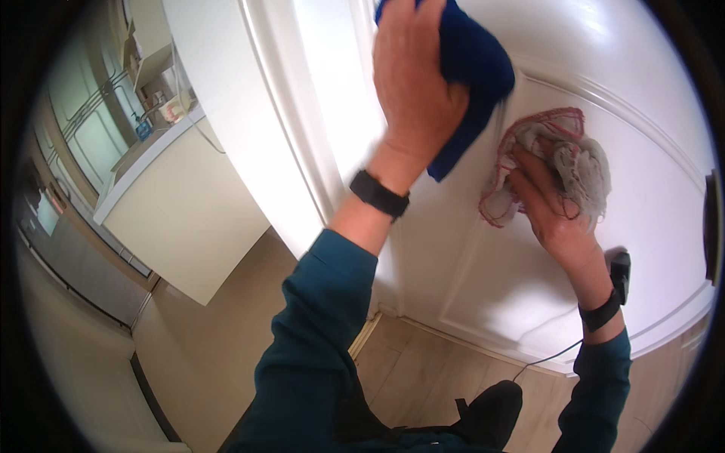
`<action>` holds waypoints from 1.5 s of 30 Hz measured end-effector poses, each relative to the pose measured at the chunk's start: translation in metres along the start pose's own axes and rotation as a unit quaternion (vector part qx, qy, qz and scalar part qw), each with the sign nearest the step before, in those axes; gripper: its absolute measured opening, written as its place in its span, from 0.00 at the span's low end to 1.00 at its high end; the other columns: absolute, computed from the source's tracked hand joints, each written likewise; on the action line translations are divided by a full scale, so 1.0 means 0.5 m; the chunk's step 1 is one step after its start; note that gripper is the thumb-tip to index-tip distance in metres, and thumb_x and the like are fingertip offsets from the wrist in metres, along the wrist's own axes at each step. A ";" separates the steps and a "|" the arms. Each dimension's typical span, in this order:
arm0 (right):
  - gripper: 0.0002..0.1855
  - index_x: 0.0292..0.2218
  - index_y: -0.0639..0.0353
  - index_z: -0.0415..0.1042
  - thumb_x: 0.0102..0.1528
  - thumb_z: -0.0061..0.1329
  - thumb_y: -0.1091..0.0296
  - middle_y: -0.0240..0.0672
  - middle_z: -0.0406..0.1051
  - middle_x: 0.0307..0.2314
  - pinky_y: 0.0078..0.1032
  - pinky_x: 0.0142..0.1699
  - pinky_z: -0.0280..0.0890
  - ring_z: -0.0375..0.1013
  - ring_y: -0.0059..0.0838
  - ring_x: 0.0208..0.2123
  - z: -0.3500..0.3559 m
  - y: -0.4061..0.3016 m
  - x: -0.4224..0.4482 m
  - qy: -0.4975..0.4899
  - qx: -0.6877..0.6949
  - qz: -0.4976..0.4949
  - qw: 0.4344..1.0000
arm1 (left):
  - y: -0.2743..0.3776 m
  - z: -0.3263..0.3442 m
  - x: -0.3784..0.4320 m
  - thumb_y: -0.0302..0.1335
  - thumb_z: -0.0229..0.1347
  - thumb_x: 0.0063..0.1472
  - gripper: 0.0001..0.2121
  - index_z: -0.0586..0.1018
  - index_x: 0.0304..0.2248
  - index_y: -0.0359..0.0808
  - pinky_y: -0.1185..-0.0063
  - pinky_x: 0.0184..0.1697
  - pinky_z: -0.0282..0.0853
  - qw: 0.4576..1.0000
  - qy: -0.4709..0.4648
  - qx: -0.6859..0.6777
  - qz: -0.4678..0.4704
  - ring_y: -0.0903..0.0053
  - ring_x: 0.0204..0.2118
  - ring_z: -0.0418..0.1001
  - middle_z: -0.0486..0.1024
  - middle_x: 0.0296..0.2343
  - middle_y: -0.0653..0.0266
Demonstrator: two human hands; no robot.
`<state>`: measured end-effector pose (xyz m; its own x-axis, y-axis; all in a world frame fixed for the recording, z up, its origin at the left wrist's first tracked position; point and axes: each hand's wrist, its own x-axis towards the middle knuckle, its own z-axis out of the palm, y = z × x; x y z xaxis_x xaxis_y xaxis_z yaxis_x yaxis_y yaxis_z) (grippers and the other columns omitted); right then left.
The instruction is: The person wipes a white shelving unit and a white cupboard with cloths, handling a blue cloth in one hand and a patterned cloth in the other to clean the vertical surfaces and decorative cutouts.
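Observation:
My left hand (416, 85) is raised at the top of the view, pressing a dark blue cloth (481, 62) near the edge where the white door frame (323, 73) meets a white panelled door (442, 243). Its fingertips run out of the picture at the top. Lower and to the right, my right hand (552, 204) grips a crumpled pale grey cloth (586, 170) with a reddish stitched border. This cloth is in front of the door panel; whether it touches the surface I cannot tell. Black bands circle both wrists.
A cream cabinet (187, 221) with a grey-edged counter juts out at left, a blue pump bottle (141, 127) on top. A dark door handle (710, 226) shows at the right rim. A thin cable (546, 359) hangs by my right forearm above the wood-look floor (419, 362).

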<state>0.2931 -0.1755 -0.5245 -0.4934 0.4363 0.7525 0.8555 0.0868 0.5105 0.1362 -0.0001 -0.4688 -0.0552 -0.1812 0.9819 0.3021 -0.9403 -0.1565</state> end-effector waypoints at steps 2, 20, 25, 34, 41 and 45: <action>0.17 0.39 0.48 0.80 0.44 0.55 0.71 0.26 0.74 0.47 0.37 0.53 0.66 0.72 0.37 0.49 -0.001 -0.003 -0.002 0.010 -0.002 -0.002 1.000 | 0.009 -0.016 -0.051 0.13 0.48 0.38 0.38 0.69 0.55 0.36 0.64 0.62 0.59 1.000 -0.006 0.000 -0.006 0.46 0.59 0.62 0.64 0.56 0.45; 0.21 0.41 0.52 0.79 0.41 0.58 0.73 0.29 0.72 0.50 0.39 0.58 0.60 0.68 0.41 0.55 0.015 0.006 -0.017 0.013 0.019 -0.006 1.000 | -0.009 -0.188 -0.171 0.07 0.39 0.43 0.33 0.73 0.52 0.32 0.72 0.59 0.62 0.948 -0.039 -0.064 -0.309 0.61 0.54 0.69 0.71 0.49 0.53; 0.17 0.39 0.46 0.80 0.45 0.54 0.71 0.22 0.74 0.46 0.36 0.51 0.67 0.72 0.35 0.47 0.021 0.015 -0.013 0.056 -0.014 -0.019 0.998 | -0.116 -0.161 0.016 0.10 0.40 0.50 0.29 0.71 0.54 0.32 0.74 0.59 0.61 0.972 0.037 -0.069 -0.223 0.64 0.52 0.71 0.73 0.49 0.53; 0.21 0.40 0.53 0.79 0.40 0.59 0.76 0.29 0.73 0.50 0.35 0.57 0.63 0.69 0.38 0.54 0.029 0.016 -0.021 0.055 -0.016 -0.037 0.998 | -0.086 -0.138 -0.122 0.05 0.41 0.42 0.37 0.71 0.55 0.36 0.68 0.65 0.54 0.993 0.001 0.082 -0.090 0.54 0.57 0.63 0.68 0.51 0.52; 0.24 0.44 0.54 0.78 0.42 0.57 0.79 0.32 0.73 0.50 0.32 0.55 0.66 0.70 0.38 0.53 0.017 0.007 -0.009 0.027 -0.043 -0.037 0.998 | -0.042 -0.164 -0.346 0.15 0.42 0.40 0.37 0.68 0.56 0.33 0.63 0.64 0.54 0.987 -0.040 0.070 -0.137 0.45 0.59 0.60 0.62 0.58 0.41; 0.16 0.39 0.59 0.78 0.46 0.55 0.72 0.46 0.70 0.49 0.48 0.59 0.57 0.66 0.51 0.52 -0.002 0.009 -0.017 -0.035 -0.160 -0.126 0.978 | 0.013 -0.176 -0.492 0.18 0.46 0.45 0.33 0.69 0.56 0.33 0.61 0.62 0.57 0.967 -0.052 0.109 -0.223 0.46 0.59 0.61 0.63 0.57 0.41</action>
<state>0.3012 -0.1798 -0.5281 -0.6609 0.4990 0.5605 0.6086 -0.0805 0.7894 0.0681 0.0129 -0.7206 -0.1331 0.2685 0.9541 0.4642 -0.8336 0.2993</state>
